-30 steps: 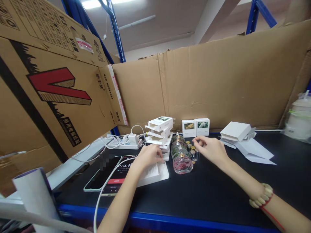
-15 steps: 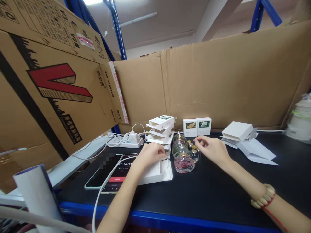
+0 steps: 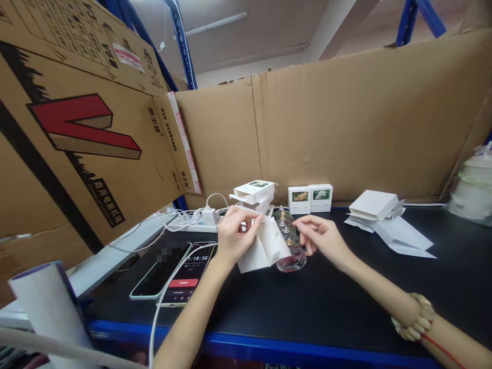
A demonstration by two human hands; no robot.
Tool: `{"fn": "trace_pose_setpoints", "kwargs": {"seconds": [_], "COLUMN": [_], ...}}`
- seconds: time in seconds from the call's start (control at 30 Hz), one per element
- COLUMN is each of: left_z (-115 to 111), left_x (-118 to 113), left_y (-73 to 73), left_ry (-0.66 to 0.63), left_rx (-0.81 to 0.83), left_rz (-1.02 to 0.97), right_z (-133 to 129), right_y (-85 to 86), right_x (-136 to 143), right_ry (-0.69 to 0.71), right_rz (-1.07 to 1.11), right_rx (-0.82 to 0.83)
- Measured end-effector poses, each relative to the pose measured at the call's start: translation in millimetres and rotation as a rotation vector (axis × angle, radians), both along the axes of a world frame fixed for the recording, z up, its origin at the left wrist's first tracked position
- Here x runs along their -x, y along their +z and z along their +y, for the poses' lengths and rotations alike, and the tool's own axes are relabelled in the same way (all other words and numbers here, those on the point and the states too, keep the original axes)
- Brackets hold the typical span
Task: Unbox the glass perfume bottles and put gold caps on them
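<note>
While the left hand (image 3: pixel 239 233) pinches the top edge of a folded white card (image 3: pixel 261 252) between thumb and fingers, that card tilts up off to the ten o'clock side of a pink bottle (image 3: pixel 292 262), our dial's centre! Its lower right corner cuts across the bottle in view; touching or just in front, I cannot tell. And look at the bottles (image 3: pixel 282 218) lined up behind, running away towards twelve o'clock, partly hidden by card and hands!

Over at two o'clock, close by the line's flank, hovers the right hand (image 3: pixel 323 238), fingers curled and thumb near forefinger; whether anything is gripped there, I cannot tell. A pale bead bracelet (image 3: pixel 413 318) circles that wrist, at four o'clock.

Up at eleven, a stack of white boxes (image 3: pixel 253 193) leans behind the left hand! Between twelve and one, two picture boxes (image 3: pixel 309 200) stand side by side, and at two, beyond the right hand, a white box (image 3: pixel 373 206) sits on loose paper (image 3: pixel 407 238). Out at nine lie two phones (image 3: pixel 187 279), a pale cable (image 3: pixel 163 297) crossing one, all on the black table (image 3: pixel 326 312)!
</note>
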State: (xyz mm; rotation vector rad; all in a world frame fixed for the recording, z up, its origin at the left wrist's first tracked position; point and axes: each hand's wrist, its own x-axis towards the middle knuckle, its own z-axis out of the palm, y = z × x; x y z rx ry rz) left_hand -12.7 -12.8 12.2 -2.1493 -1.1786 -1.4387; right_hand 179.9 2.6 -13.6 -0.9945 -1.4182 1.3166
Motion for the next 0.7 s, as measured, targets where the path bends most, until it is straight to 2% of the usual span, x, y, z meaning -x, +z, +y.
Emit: {"fn": "trace_pose_setpoints", "kwargs": {"seconds": [0.07,0.2,0.27,0.43,0.6,0.7], "left_z": [-1.2,-3.8,-5.0,-6.4,-6.8,-6.6], "left_x": [-5.5,-16.8,-21.2,-25.7,-25.0,-23.4], "left_y": [-1.3,-6.3,-8.2,-9.3,-13.0,-14.5], "left_ry": [-0.014,0.015,0.05,0.119,0.101,0.075], "left_rx": [-0.108,-0.212,-0.207,-0.156,-0.115,-0.103], "left_rz": [0.015,0.071,0.086,0.082,0.058,0.065], "right_z": [-3.9,-8.3,-9.3,-13.6,-16.3,-14.5], "right_y": [-1.7,-3.7,-3.8,-7.5,-11.1,-10.3], "right_x": [2.9,3.0,1.9,1.5,1.9,1.4], "right_ry": [0.036,0.01,-0.026,-0.087,-0.212,-0.284], "right_rz": [0.002,-0.079,-0.118,-0.171,-0.323,-0.4], "right_rx": [-0.076,-0.377,-0.518,-0.754,-1.202,-1.243]}}
